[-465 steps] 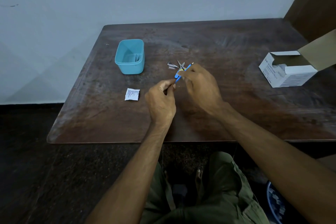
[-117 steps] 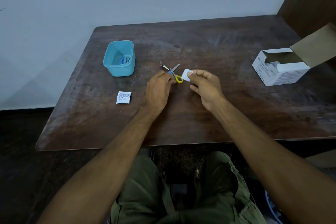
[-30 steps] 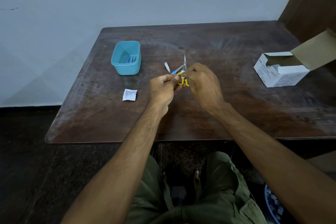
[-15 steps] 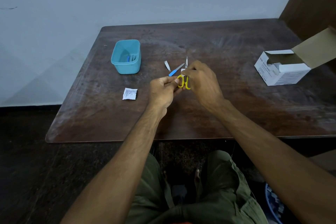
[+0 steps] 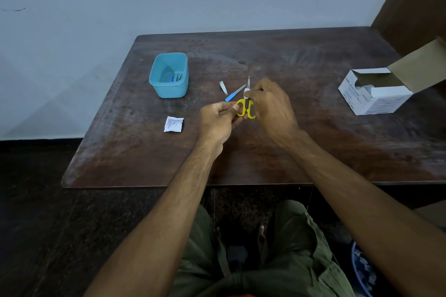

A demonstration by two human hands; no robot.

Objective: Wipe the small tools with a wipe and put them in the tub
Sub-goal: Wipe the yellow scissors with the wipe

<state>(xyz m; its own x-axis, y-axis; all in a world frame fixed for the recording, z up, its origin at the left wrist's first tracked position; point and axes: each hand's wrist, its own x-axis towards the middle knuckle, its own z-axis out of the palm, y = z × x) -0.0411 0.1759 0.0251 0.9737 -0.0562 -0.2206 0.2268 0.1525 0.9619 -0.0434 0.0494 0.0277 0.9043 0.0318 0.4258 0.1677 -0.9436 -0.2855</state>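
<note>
I sit at a dark wooden counter [image 5: 289, 147] set against a pale wall, looking down at my two bare forearms. My left hand [image 5: 217, 120] pinches one yellow handle loop of a small pair of scissors [image 5: 246, 107], thumb and fingers curled round it. My right hand [image 5: 270, 103] is curled over the blades, pinching a small white wipe [image 5: 246, 90] against the metal; only a sliver of the wipe shows at my fingertips. The scissor tip points up and away from me, just past my right fingers, and the scissors are held above the counter near its middle.

Just beyond my hands, two more small tools lie on the counter: a metal nail clipper [image 5: 223, 87] and, beside it, a nail file with a blue handle [image 5: 234, 93]. They lie close together; I cannot tell if they touch.

Farther left stands a turquoise plastic tub [image 5: 169, 89], open at the top, with a few small tools inside, one partly blue. Nearer to me than the tub lies a torn white wipe sachet [image 5: 173, 124], flat on the counter. At the far right sits an open white cardboard box [image 5: 376, 99] of swabs, its flap raised.
</note>
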